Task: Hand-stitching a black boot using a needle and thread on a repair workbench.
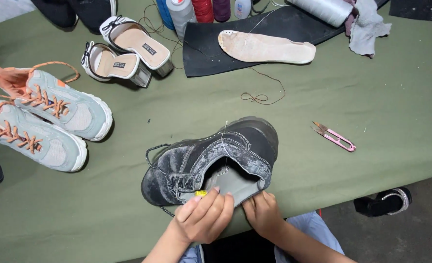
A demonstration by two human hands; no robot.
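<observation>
A worn black shoe [211,158] lies on its side on the green cloth-covered table [362,107], its opening turned toward me. My left hand [204,216] pinches the shoe's grey inner lining at the near edge, with a small yellow object [201,193] at my fingertips. My right hand [262,212] grips the heel side of the collar beside it. A thin pale thread [223,139] runs up over the shoe's upper.
Pink thread snips [334,137] lie to the right. A beige insole [264,47] rests on a black mat [274,27] at the back, near thread spools [191,10]. White heeled sandals [126,48] and grey sneakers with orange laces [45,117] sit left.
</observation>
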